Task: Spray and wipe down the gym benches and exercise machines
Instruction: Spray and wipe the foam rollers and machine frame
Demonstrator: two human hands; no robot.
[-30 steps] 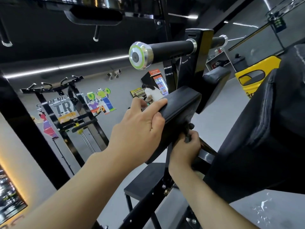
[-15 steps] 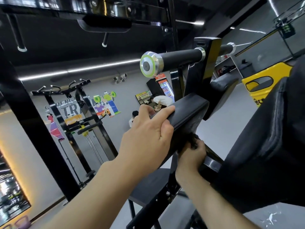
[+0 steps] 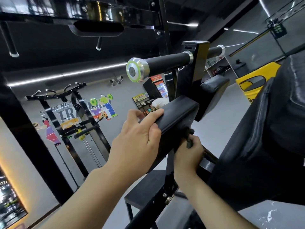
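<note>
A black padded armrest (image 3: 179, 113) of an exercise machine juts toward me at the centre. My left hand (image 3: 137, 139) grips its near end, fingers curled over the top edge. Under the pad, my right hand (image 3: 189, 153) holds a small black adjustment knob (image 3: 189, 138). A large black seat pad (image 3: 267, 138) fills the right side. A black handle bar (image 3: 165, 62) with a silver and green end cap sticks out above the armrest. No spray bottle or cloth is in sight.
A second black pad (image 3: 212, 93) sits behind the armrest. A black platform (image 3: 145, 187) lies below on the grey floor. A cable rack (image 3: 79, 116) stands at the left wall. A yellow object (image 3: 254, 80) is at the right. Overhead runs a black frame beam (image 3: 99, 12).
The view has shifted so the machine sits slightly higher and to the right in frame. Both hands keep the same hold on the armrest and the knob.
</note>
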